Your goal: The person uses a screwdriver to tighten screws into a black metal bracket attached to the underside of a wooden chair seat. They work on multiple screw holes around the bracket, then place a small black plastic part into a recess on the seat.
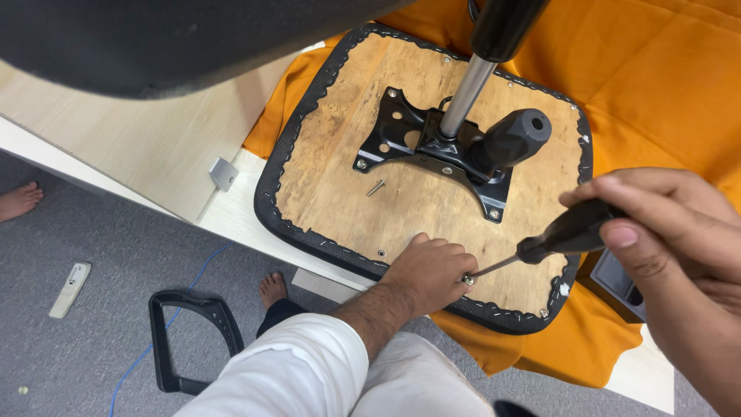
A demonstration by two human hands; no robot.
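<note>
Orange cloth [664, 85] over table. Upturned seat base [340, 177]: stiff, heavy. Left hand [429, 272] pinching small, slippery screw [468, 279]; right hand [671, 232] gripping screwdriver [559, 235] handle.

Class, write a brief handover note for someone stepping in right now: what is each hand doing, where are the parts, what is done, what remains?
Left hand: fingers pinch a screw against the upturned wooden seat base, near its front edge.
Right hand: grips a black-handled screwdriver, tip on that screw.
Black metal plate with gas cylinder sits mid-base, with screw heads at its visible corners.
Loose screw lies beside the plate.
Left: the held screw is not yet driven in.
</note>
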